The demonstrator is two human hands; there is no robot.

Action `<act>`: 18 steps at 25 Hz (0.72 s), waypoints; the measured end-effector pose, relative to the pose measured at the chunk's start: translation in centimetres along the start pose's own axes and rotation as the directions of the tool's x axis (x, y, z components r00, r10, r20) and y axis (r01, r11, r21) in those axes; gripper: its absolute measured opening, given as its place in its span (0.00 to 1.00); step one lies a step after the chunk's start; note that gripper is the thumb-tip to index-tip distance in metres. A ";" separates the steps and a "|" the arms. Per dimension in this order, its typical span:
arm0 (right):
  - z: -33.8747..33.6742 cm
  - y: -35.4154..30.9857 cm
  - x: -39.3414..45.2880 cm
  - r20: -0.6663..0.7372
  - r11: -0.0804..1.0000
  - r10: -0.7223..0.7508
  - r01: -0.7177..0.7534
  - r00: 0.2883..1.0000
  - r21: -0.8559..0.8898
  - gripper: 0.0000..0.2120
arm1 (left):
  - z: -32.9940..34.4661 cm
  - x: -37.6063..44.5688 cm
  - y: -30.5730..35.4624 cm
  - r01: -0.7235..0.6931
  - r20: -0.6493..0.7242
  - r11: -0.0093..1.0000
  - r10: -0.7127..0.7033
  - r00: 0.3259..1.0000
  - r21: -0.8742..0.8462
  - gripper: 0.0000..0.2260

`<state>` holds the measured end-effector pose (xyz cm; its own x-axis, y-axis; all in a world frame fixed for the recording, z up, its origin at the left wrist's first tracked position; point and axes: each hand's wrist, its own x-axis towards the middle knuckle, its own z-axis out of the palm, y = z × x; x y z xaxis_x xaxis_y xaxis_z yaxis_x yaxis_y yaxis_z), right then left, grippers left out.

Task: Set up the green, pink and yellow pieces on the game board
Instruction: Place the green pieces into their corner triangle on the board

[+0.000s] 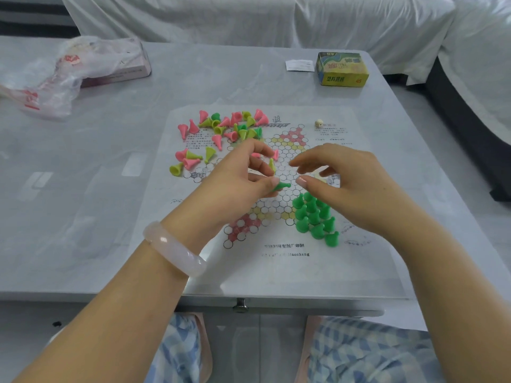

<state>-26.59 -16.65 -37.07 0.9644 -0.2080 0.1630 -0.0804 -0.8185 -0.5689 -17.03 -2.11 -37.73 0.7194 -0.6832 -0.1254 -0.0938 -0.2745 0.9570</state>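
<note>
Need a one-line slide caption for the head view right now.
Left hand holds a green piece beside the open right hand, above upright green pieces on the board.

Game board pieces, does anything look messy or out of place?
Yes. Pink, yellow and green pieces lie tipped over in a loose heap at the board's far left, while the green group stands upright near its right corner.

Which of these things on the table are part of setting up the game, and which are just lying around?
Part of the job:
- board
- standing green pieces
- loose pile of pieces
- green piece held in the left hand
- right hand

Lying about:
- yellow box
- plastic bag
- paper slip
- die
</note>
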 end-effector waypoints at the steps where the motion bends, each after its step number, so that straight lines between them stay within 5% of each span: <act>1: 0.1 -0.1 0.1 -0.015 1.000 0.010 -0.009 1.000 0.026 0.09 | 0.0 0.0 0.0 0.001 0.016 0.999 0.000 1.000 -0.049 0.12; 18: 0.2 -0.7 0.5 -0.100 0.960 0.039 -0.010 0.994 0.279 0.04 | 0.8 -0.1 0.4 0.027 0.078 0.948 -0.002 0.997 -0.316 0.13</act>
<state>-26.02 -16.04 -36.71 0.9306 -0.2925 0.2200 -0.0166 -0.6342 -0.7730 -17.72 -2.71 -37.58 0.6638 -0.7332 -0.1477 0.1477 -0.0651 0.9869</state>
